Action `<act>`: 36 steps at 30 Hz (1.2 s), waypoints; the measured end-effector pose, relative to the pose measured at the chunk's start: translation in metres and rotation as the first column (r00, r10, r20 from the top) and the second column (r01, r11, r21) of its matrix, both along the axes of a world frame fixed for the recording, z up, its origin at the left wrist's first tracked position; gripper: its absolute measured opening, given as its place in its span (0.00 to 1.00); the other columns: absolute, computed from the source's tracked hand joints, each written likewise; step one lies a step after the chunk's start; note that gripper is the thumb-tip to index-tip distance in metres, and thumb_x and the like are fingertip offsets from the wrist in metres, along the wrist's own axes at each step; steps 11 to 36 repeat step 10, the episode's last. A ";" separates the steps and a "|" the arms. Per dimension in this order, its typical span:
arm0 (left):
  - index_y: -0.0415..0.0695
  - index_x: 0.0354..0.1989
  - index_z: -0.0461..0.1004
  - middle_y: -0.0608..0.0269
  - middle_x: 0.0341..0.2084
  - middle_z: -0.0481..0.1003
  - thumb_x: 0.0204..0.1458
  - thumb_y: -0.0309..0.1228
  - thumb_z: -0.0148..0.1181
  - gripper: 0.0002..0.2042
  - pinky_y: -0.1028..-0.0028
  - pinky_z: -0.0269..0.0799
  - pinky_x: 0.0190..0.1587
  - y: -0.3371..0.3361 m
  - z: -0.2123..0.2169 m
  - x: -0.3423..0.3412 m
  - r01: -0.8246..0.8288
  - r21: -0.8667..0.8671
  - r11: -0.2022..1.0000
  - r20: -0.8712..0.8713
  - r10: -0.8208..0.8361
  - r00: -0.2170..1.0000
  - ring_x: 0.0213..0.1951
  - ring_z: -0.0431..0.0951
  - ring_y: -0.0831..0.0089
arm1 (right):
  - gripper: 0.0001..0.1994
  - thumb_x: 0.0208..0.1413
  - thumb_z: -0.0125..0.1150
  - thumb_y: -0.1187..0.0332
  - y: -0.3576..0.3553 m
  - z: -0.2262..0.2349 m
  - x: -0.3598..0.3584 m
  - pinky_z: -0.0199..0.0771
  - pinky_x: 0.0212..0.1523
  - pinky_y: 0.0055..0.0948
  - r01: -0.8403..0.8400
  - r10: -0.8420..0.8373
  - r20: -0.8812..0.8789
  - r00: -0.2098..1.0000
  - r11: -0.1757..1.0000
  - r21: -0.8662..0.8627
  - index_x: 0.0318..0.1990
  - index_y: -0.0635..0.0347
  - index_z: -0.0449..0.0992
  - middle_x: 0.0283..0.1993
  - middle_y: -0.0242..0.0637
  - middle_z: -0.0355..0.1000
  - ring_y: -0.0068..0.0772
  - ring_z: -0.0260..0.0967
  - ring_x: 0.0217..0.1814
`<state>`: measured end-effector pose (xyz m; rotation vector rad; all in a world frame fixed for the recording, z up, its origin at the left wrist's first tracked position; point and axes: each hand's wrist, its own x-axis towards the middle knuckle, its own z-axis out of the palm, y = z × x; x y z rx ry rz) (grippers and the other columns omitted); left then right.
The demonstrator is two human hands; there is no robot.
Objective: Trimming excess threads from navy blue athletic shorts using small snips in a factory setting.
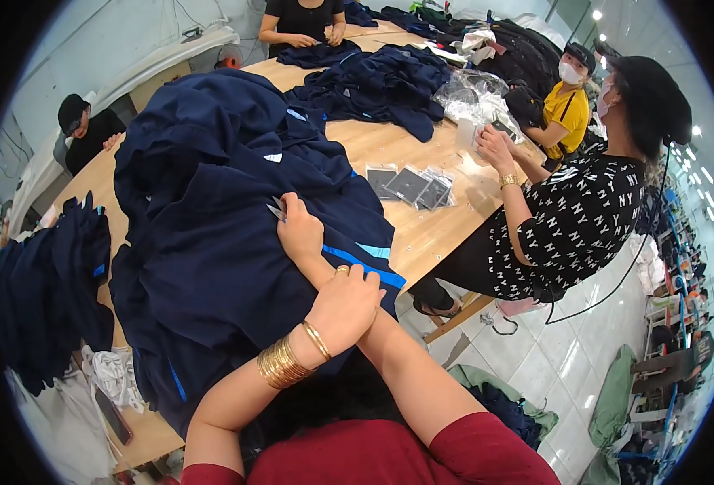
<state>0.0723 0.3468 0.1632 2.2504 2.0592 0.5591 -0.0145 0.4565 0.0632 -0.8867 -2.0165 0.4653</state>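
Observation:
Small metal thread snips (277, 209) stick out of my right hand (300, 232), which is closed around them, blades pointing up and left. That hand is over a big heap of navy blue garments (211, 218) on the table. My left hand (343, 311), with a ring and gold bangles on its wrist, lies across my right forearm, fingers bent over it. Its fingertips are partly hidden, and no tool shows in it. Beside my crossed arms, a garment edge carries a bright blue and pale blue stripe (373, 257).
Flat packets (412, 186) lie on the wooden table (422, 236) right of the heap. A co-worker in a black patterned shirt (579, 214) handles something there. More navy garments (381, 85) lie farther back; others (50, 291) hang at left. A phone (113, 416) lies near white cloth.

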 end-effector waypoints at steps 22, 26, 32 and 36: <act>0.37 0.31 0.70 0.51 0.29 0.69 0.52 0.34 0.55 0.11 0.67 0.71 0.38 -0.001 -0.010 0.006 -0.025 0.016 1.000 -0.094 0.026 0.995 0.34 0.72 0.57 | 0.12 0.47 0.57 0.73 0.002 -0.005 0.002 0.73 0.27 0.40 -0.022 0.022 -0.009 1.000 1.000 -0.002 0.40 0.54 0.66 0.33 0.40 0.73 0.48 0.73 0.28; 0.37 0.31 0.70 0.51 0.29 0.69 0.52 0.34 0.55 0.11 0.67 0.71 0.38 -0.001 -0.010 0.006 -0.025 0.016 1.000 -0.094 0.026 0.995 0.34 0.72 0.57 | 0.12 0.47 0.57 0.73 0.002 -0.005 0.002 0.73 0.27 0.40 -0.022 0.022 -0.009 1.000 1.000 -0.002 0.40 0.54 0.66 0.33 0.40 0.73 0.48 0.73 0.28; 0.37 0.31 0.70 0.51 0.29 0.69 0.52 0.34 0.55 0.11 0.67 0.71 0.38 -0.001 -0.010 0.006 -0.025 0.016 1.000 -0.094 0.026 0.995 0.34 0.72 0.57 | 0.12 0.47 0.57 0.73 0.002 -0.005 0.002 0.73 0.27 0.40 -0.022 0.022 -0.009 1.000 1.000 -0.002 0.40 0.54 0.66 0.33 0.40 0.73 0.48 0.73 0.28; 0.37 0.31 0.70 0.51 0.29 0.69 0.52 0.34 0.55 0.11 0.67 0.71 0.38 -0.001 -0.010 0.006 -0.025 0.016 1.000 -0.094 0.026 0.995 0.34 0.72 0.57 | 0.12 0.47 0.57 0.73 0.002 -0.005 0.002 0.73 0.27 0.40 -0.022 0.022 -0.009 1.000 1.000 -0.002 0.40 0.54 0.66 0.33 0.40 0.73 0.48 0.73 0.28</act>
